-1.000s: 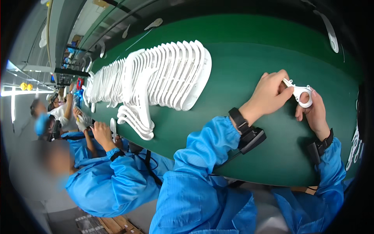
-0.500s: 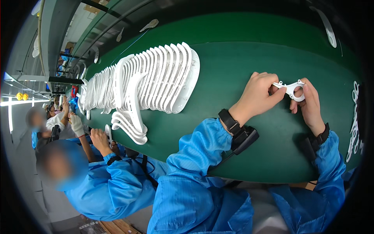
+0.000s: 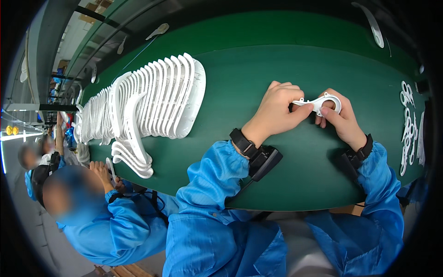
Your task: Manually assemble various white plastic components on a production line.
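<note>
Both my hands hold one small white plastic part with a round ring at one end and small lugs along its edge. My left hand pinches its narrow end between thumb and fingers. At the ring end, my right hand grips with the index finger behind the rim and the thumb over the lower side. The part is held just above the green table. My fingers hide both its ends in part.
A long row of white curved shells stands on the left, with a few loose curved pieces against it. Small ringed white parts lie along the right edge. A co-worker's hand is at the table's left.
My view has swung, so the table's things sit further left. My right thumb has come over the ring's near side, and the part has tilted slightly. Both hands still hold it.
</note>
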The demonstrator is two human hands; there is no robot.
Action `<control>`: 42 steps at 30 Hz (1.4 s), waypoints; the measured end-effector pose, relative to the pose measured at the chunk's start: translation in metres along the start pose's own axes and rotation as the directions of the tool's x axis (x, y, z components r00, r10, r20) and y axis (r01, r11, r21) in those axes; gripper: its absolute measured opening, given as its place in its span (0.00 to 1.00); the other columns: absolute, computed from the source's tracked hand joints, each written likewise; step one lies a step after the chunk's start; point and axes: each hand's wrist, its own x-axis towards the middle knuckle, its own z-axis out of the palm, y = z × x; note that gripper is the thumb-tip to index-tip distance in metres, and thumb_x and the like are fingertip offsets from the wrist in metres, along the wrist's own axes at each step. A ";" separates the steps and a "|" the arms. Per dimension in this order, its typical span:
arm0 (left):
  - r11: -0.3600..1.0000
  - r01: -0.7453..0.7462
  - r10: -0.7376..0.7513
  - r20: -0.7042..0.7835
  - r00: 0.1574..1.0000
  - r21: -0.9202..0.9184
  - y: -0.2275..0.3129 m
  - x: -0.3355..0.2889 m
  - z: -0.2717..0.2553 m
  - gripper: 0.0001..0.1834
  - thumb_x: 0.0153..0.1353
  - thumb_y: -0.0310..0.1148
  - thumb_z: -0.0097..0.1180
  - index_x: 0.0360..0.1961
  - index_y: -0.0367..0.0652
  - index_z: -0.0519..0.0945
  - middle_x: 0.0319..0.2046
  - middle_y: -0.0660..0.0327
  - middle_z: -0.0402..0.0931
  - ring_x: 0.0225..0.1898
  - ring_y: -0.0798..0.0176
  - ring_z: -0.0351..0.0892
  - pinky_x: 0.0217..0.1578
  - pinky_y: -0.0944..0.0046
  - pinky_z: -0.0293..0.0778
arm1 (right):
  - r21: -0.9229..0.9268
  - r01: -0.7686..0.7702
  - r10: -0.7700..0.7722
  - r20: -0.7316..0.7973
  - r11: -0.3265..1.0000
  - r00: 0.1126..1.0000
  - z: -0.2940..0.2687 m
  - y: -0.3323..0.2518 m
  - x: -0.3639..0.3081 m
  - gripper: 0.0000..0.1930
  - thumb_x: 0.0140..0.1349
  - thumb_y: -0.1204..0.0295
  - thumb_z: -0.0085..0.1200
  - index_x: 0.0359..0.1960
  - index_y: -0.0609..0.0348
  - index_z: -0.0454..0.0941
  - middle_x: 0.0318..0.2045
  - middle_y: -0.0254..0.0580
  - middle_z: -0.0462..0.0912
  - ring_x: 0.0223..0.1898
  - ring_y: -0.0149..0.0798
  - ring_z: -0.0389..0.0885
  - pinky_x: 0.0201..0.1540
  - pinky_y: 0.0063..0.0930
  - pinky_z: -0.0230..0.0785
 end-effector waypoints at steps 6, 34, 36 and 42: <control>1.000 -0.011 0.011 0.007 1.000 0.011 -0.003 -0.001 -0.001 0.17 0.54 0.32 0.62 0.14 0.42 0.69 0.17 0.65 0.67 0.24 0.64 0.66 0.36 0.62 0.56 | -0.012 -0.026 0.027 0.015 1.000 1.000 0.002 -0.001 0.002 0.07 0.66 0.71 0.52 0.37 0.62 0.73 0.25 0.33 0.78 0.26 0.23 0.75 0.28 0.17 0.67; 0.994 -0.018 0.022 -0.042 0.999 0.110 0.000 -0.005 0.004 0.19 0.50 0.43 0.64 0.12 0.44 0.74 0.16 0.64 0.69 0.26 0.60 0.68 0.37 0.60 0.58 | -0.127 -0.029 0.027 -0.017 0.991 0.999 0.006 0.007 0.001 0.08 0.65 0.69 0.52 0.32 0.61 0.73 0.24 0.30 0.74 0.24 0.20 0.71 0.26 0.15 0.62; 0.994 -0.020 0.025 -0.042 0.999 0.110 -0.001 -0.005 0.004 0.19 0.50 0.43 0.64 0.12 0.44 0.74 0.16 0.64 0.70 0.26 0.60 0.68 0.37 0.60 0.58 | -0.125 -0.021 0.021 -0.003 0.992 1.000 0.005 0.009 0.001 0.08 0.64 0.69 0.52 0.32 0.60 0.73 0.24 0.30 0.74 0.24 0.21 0.70 0.26 0.15 0.62; 0.993 -0.026 0.032 -0.044 0.999 0.112 -0.003 -0.005 0.002 0.18 0.50 0.42 0.64 0.13 0.43 0.74 0.16 0.64 0.70 0.25 0.60 0.68 0.36 0.60 0.58 | -0.133 -0.026 0.026 0.003 0.991 1.000 0.005 0.010 0.005 0.08 0.64 0.69 0.52 0.32 0.60 0.73 0.24 0.30 0.74 0.24 0.21 0.70 0.26 0.15 0.62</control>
